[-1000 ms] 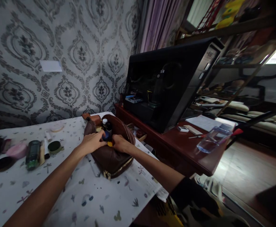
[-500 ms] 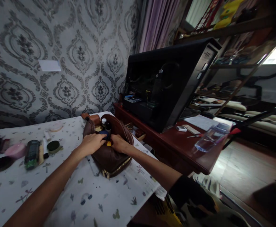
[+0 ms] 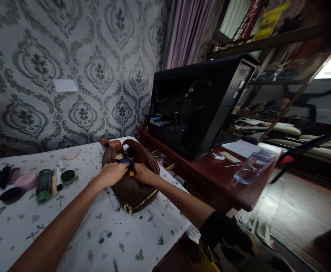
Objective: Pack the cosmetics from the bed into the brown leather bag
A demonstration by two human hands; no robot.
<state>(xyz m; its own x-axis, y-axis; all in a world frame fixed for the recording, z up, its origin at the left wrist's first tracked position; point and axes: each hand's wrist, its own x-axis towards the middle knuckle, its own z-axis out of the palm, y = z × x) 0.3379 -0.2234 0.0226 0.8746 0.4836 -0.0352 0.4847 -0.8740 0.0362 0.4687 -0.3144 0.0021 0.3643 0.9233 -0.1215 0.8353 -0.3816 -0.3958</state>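
Note:
A brown leather bag (image 3: 133,196) stands unzipped on the cloth-covered table, its gold zipper hanging down the front. Both hands reach into its mouth. My left hand (image 3: 113,173) is closed, its fingertips against a dark blue item (image 3: 125,161) inside; the grip itself is partly hidden. On the other side, my right hand (image 3: 143,173) has curled fingers just inside the bag, and what they hold cannot be made out. Something yellow (image 3: 131,173) shows between the hands. A small white-capped dark bottle (image 3: 126,148) stands upright behind them in the bag.
Left on the patterned tablecloth (image 3: 97,241) lie a green bottle (image 3: 44,185), a pink round case (image 3: 26,181), a dark green jar (image 3: 68,176) and other cosmetics. To the right, a red-brown desk (image 3: 224,185) carries a black computer case (image 3: 199,109) and a clear plastic bottle (image 3: 254,166).
The view has shifted slightly, so the table items sit a little further right. Both hands stay in the bag in nearly the same pose.

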